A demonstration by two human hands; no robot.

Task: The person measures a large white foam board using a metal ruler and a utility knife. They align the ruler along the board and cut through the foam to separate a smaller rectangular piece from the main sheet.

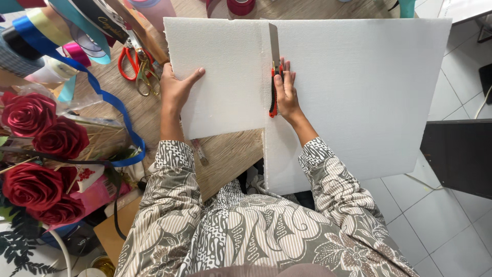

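Foam sheet [359, 92]: a large white slab lying flat under both hands, its far part on the wooden table [230, 151] and its near right part overhanging the tiled floor [451, 225]. A cut runs from the near edge up to the right hand, dividing a shorter left panel from a wider right one.

Red roses [31, 149]: a cluster well to the left of the left hand, with a blue ribbon [115, 100] looping between them and that hand.

Left hand [177, 87]: spread wide and pressed flat on the left edge of the sheet, thumb lying on the foam and pointing toward the cut.

Right hand [286, 92]: closed around the knife [274, 72], resting on the foam just right of the cut line.

Scissors [134, 64]: red-handled and gold-handled pairs on the table just beyond and left of the left hand, beside the sheet's edge.

Knife: red-and-black handle in the right hand's grip, long blade extended away from the person and standing in the cut, between the two hands.
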